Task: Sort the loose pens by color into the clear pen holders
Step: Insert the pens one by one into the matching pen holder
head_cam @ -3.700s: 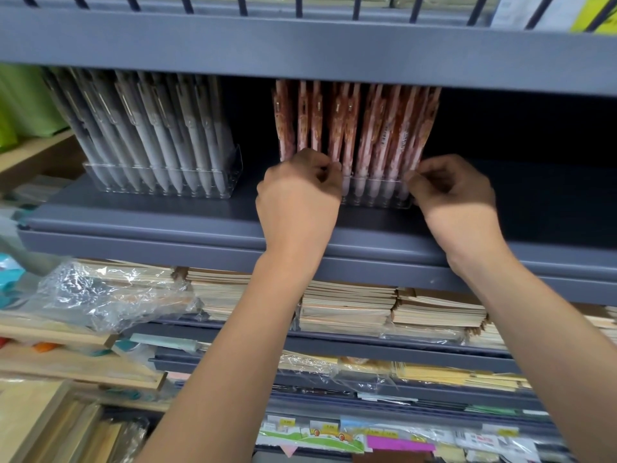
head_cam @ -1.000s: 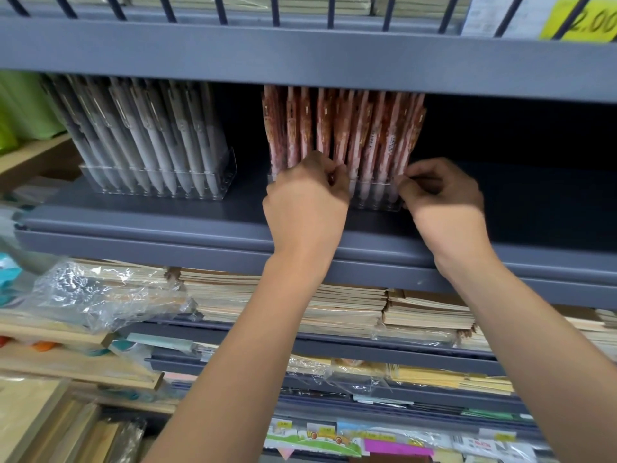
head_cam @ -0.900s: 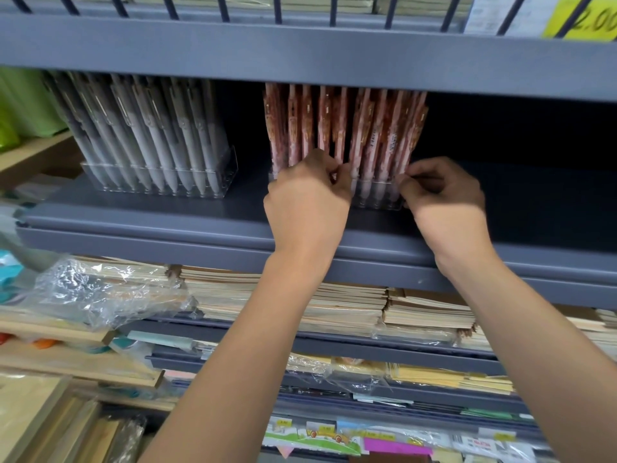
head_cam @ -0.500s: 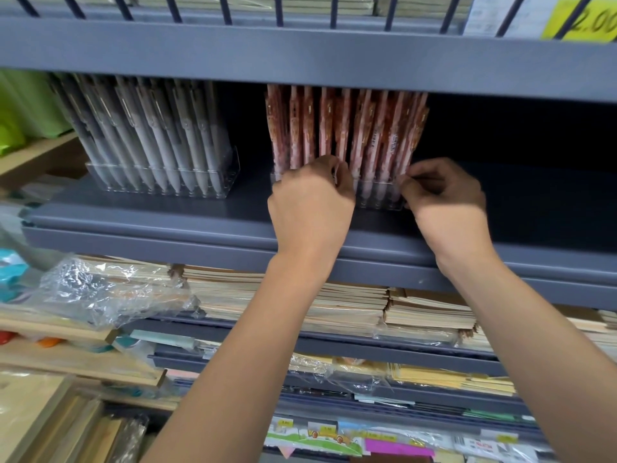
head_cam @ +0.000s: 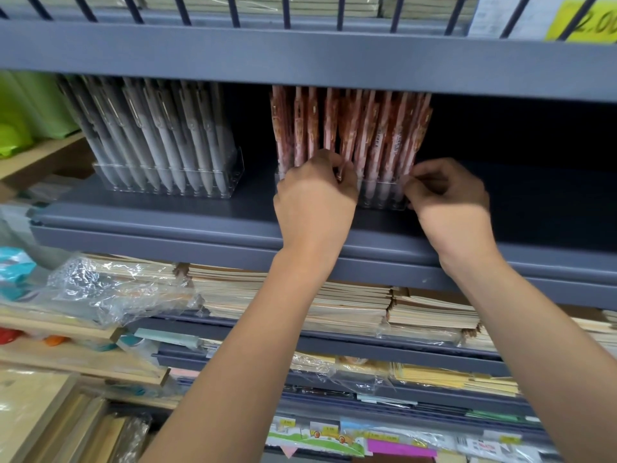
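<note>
Hands [head_cam: 314, 202] [head_cam: 450, 202], two; holders [head_cam: 167, 187] [head_cam: 380, 195], two; pens [head_cam: 160, 135] [head_cam: 377, 135], many.

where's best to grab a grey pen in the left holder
Pinch the mid barrel of a front-row grey pen, coming from the front. The tips sit down in the clear holder and the upper shelf hangs close over the tops, so only the middle is free.

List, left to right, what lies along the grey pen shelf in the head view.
Green packs → grey pens → left hand → right hand. The pink pens span both hands, so they are left out.
</note>
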Demonstrator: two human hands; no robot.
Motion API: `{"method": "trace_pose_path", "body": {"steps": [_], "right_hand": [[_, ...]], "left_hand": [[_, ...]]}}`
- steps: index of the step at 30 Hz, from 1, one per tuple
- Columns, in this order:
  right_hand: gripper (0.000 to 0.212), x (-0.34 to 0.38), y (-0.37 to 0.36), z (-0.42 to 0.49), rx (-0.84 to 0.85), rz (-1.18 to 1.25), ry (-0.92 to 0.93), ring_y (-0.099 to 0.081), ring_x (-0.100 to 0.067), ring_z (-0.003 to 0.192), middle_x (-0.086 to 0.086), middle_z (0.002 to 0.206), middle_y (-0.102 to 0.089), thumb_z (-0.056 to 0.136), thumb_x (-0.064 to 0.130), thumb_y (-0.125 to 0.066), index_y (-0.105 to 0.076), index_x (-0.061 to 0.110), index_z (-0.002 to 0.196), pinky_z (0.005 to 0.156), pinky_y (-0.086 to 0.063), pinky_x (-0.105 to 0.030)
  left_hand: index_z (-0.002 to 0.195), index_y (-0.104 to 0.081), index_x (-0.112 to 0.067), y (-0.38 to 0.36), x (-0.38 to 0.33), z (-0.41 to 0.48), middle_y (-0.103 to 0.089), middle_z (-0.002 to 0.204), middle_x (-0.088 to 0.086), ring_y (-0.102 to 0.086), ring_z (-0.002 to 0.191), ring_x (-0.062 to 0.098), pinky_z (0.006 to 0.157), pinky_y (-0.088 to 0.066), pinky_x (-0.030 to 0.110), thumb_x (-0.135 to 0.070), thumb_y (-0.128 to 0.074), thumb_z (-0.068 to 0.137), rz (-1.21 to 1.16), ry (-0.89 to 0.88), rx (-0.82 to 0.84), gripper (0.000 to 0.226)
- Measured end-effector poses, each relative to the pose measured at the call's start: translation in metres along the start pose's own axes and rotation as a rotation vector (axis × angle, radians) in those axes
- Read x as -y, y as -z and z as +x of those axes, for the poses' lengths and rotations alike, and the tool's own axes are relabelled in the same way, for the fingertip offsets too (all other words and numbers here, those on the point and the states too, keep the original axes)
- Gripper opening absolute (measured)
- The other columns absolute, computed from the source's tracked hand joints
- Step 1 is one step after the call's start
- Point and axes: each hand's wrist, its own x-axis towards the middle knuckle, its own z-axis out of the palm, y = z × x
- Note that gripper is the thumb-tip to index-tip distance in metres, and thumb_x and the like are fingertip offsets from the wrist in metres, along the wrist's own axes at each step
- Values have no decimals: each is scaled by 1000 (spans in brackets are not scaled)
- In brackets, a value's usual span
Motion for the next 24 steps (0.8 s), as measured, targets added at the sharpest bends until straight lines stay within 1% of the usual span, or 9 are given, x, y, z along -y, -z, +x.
{"method": "trace_pose_path", "body": {"steps": [5, 14, 16, 19, 24], "right_hand": [[13, 0, 0, 0, -2, -1, -1, -68, -14, 76, 10, 77, -69, 79, 23, -66, -63, 36, 77, 78, -58, -37], [10, 0, 0, 0, 2, 5, -11, -67, -13, 74, 9, 77, -70, 77, 26, -66, -64, 36, 76, 77, -58, -37], [9, 0, 0, 0, 1, 13, -15, -67, -14, 74, 8, 76, -70, 76, 27, -65, -64, 36, 76, 76, -58, -37], [8, 1, 0, -1, -12, 18, -11, -67, -13, 73, 9, 75, -70, 75, 28, -65, -64, 35, 76, 75, -57, -36], [5, 1, 0, -1, -12, 16, -12, -67, -16, 73, 9, 75, -69, 75, 31, -65, -63, 35, 76, 74, -58, -37]], "left_hand": [[102, -73, -23, -1, 1, 1, -75, 77, 8, -70, 85, 31, 76, -56, 40, -40, -60, 93, 1, 18, -9, 23], [107, -72, -24, 1, 0, 1, -75, 81, 8, -69, 90, 31, 78, -55, 41, -44, -58, 95, 60, 9, 8, 27], [101, -74, -23, 1, -1, 0, -75, 79, 7, -68, 87, 31, 76, -55, 42, -43, -56, 96, 79, -11, 7, 27], [86, -74, -18, 2, -4, -2, -73, 72, 6, -66, 79, 31, 70, -55, 40, -38, -50, 97, 120, -39, -6, 32], [82, -69, -14, 3, -3, 0, -72, 71, 7, -66, 78, 31, 71, -55, 41, -29, -46, 97, 109, -34, 58, 32]]}}
